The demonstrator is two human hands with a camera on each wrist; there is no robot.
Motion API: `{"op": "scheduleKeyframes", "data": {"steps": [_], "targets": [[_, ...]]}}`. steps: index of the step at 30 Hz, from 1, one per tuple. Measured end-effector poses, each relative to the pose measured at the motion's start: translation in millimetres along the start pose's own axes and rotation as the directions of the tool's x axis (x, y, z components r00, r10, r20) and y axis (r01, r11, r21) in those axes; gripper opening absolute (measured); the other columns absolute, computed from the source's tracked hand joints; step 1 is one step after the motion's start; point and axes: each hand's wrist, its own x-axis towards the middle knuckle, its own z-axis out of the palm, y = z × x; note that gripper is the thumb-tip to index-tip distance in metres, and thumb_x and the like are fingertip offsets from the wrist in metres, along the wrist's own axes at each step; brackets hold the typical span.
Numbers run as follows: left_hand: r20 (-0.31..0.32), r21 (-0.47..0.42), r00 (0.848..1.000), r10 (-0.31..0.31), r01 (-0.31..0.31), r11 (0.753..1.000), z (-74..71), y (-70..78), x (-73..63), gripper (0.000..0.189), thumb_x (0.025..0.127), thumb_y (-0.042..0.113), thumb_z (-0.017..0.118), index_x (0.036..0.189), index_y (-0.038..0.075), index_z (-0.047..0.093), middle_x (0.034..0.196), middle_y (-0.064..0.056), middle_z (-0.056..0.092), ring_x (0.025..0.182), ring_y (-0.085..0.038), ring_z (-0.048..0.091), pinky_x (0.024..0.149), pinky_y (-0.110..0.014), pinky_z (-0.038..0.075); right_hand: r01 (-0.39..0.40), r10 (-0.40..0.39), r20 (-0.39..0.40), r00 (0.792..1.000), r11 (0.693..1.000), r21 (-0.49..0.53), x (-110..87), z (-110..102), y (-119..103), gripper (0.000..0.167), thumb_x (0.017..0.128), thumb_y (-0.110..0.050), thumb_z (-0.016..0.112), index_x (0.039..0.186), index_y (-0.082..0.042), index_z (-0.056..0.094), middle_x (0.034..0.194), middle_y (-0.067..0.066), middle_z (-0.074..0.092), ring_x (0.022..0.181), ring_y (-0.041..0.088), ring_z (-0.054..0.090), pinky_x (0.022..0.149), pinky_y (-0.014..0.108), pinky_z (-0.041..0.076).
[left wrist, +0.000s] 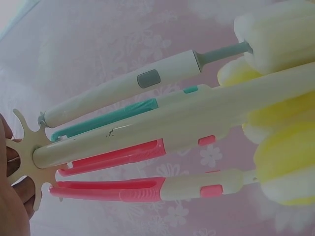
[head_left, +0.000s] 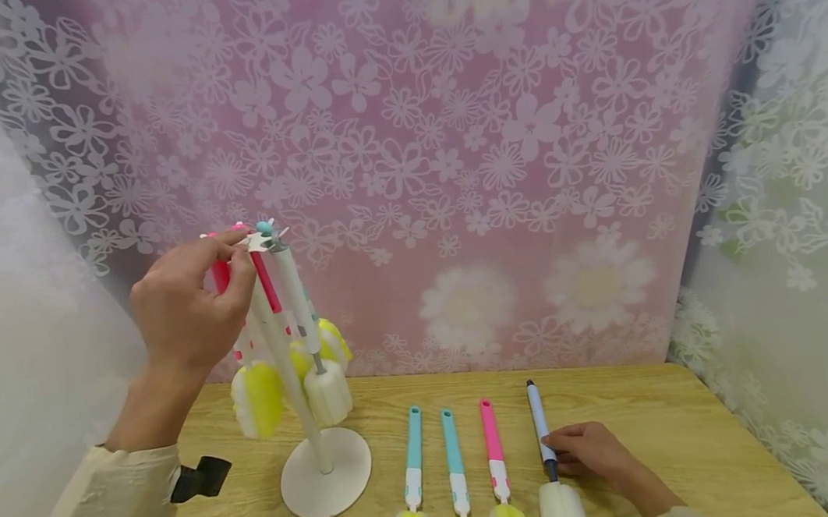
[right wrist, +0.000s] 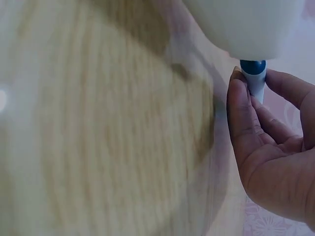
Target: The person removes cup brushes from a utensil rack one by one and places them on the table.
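We see the right hand pinching the blue-handled brush between thumb and fingers, at the right end of a row beside a pink-handled brush and two teal-handled brushes on the wooden table. To the left, we see the left hand pinching the notched top of the white rack, with sponge brushes hanging around its pole.

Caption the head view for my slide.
Left hand holds a brush stand's top; right hand pinches a blue-handled brush beside three others.
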Motion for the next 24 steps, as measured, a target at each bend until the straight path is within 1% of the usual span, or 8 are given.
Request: {"op": "scheduleKeyframes", "data": {"steps": [5,7,8,10,15,18,24], "targets": [[-0.003,0.008,1.000,-0.005,0.005,1.000,-0.1,0.3,0.5,0.028,0.087,0.021,0.055,0.085,0.000,0.072,0.101,-0.004,0.072,0.085,-0.033,0.067,0.055,-0.038,0.041,0.007,-0.008,0.088,0.996,1.000,0.009,-2.8,2.1,2.1,0.040,0.088,-0.018,0.067,0.110,0.015,0.062,0.086,0.009,0.069,0.078,0.017,0.066,0.072,0.034,0.055],[-0.008,0.002,1.000,-0.016,0.016,1.000,0.8,0.8,0.4,0.026,0.086,0.021,0.056,0.085,0.000,0.073,0.100,-0.004,0.072,0.086,-0.034,0.067,0.055,-0.039,0.042,0.006,-0.006,0.100,0.995,1.000,0.002,-3.4,4.1,2.6,0.039,0.088,-0.018,0.067,0.110,0.015,0.062,0.085,0.009,0.068,0.077,0.016,0.066,0.072,0.033,0.055],[-0.003,0.008,1.000,-0.011,0.011,1.000,0.9,0.9,0.3,0.027,0.086,0.021,0.056,0.086,0.000,0.073,0.101,-0.005,0.072,0.086,-0.033,0.067,0.055,-0.038,0.041,0.007,-0.007,0.101,0.995,1.000,-0.002,-3.4,5.2,2.9,0.039,0.088,-0.017,0.067,0.110,0.015,0.062,0.085,0.009,0.068,0.077,0.016,0.066,0.072,0.033,0.055],[-0.008,0.003,1.000,-0.017,0.017,1.000,1.9,1.2,-0.2,0.026,0.086,0.021,0.056,0.085,0.000,0.073,0.100,-0.005,0.072,0.086,-0.033,0.067,0.055,-0.039,0.042,0.005,-0.004,0.091,0.996,1.000,-0.013,-3.1,7.4,3.6,0.038,0.088,-0.017,0.067,0.109,0.015,0.062,0.085,0.009,0.067,0.076,0.016,0.065,0.072,0.033,0.055],[-0.010,-0.004,1.000,-0.024,0.024,1.000,3.9,2.2,-1.0,0.025,0.085,0.020,0.057,0.083,0.001,0.073,0.101,-0.004,0.072,0.088,-0.032,0.067,0.057,-0.044,0.045,-0.039,0.040,0.023,0.999,0.998,-0.039,-1.2,13.3,5.6,0.034,0.086,-0.015,0.069,0.106,0.012,0.065,0.085,0.009,0.067,0.075,0.015,0.064,0.070,0.032,0.055],[-0.002,-0.005,1.000,-0.022,0.022,1.000,3.9,3.0,-0.7,0.025,0.085,0.020,0.057,0.084,0.000,0.072,0.101,-0.005,0.072,0.088,-0.033,0.067,0.058,-0.047,0.047,-0.063,0.062,-0.013,0.998,0.995,-0.075,-1.0,15.8,5.0,0.034,0.085,-0.017,0.070,0.105,0.011,0.065,0.086,0.009,0.066,0.075,0.016,0.064,0.069,0.031,0.055],[0.031,0.009,1.000,-0.005,0.005,1.000,0.5,4.5,0.0,0.027,0.086,0.020,0.056,0.095,0.002,0.074,0.097,-0.010,0.072,0.086,-0.035,0.067,0.058,-0.050,0.048,-0.068,0.060,-0.053,0.997,0.984,-0.166,-3.4,18.7,-0.8,0.035,0.085,-0.024,0.071,0.100,0.007,0.067,0.083,0.007,0.066,0.073,0.015,0.064,0.067,0.030,0.055]]}}
